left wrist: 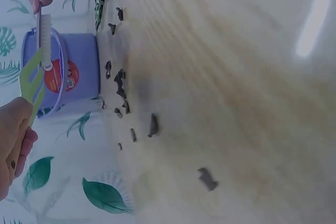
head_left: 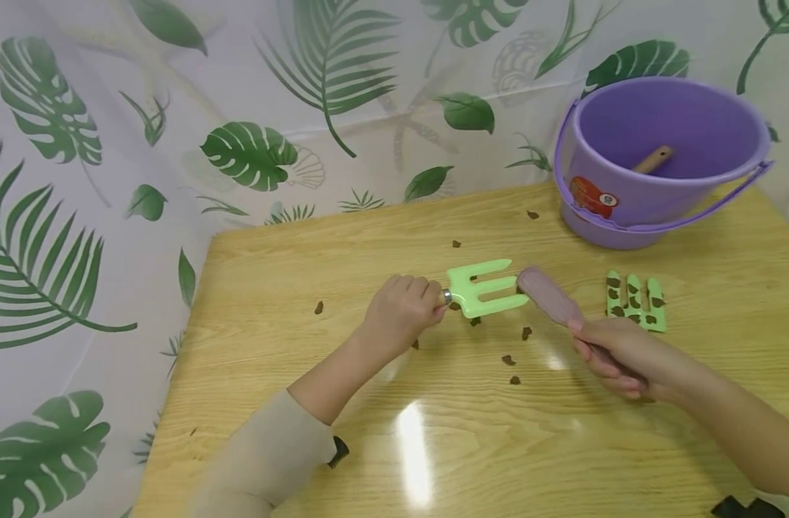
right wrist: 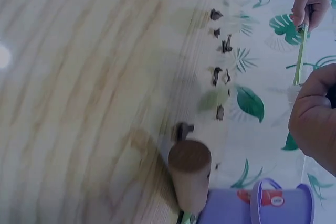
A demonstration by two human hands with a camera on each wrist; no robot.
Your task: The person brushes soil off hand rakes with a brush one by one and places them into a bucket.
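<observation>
Head view: left hand [head_left: 402,308], grip clenched round handle of green fork [head_left: 470,293], held over desk [head_left: 498,446], tines toward right. Right hand [head_left: 621,356]: grip clenched round brush [head_left: 552,296], its head at the tine tips. Second, brown-specked green fork [head_left: 636,310] lies right; purple bucket [head_left: 666,198] far right.

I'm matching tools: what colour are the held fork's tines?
Light green tines, clearest in the head view.

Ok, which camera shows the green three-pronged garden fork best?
The head view: the green garden fork shows its three prongs clearly. The left wrist view shows it obliquely, against the purple plastic bucket; the right wrist view, nearly edge on.
</observation>
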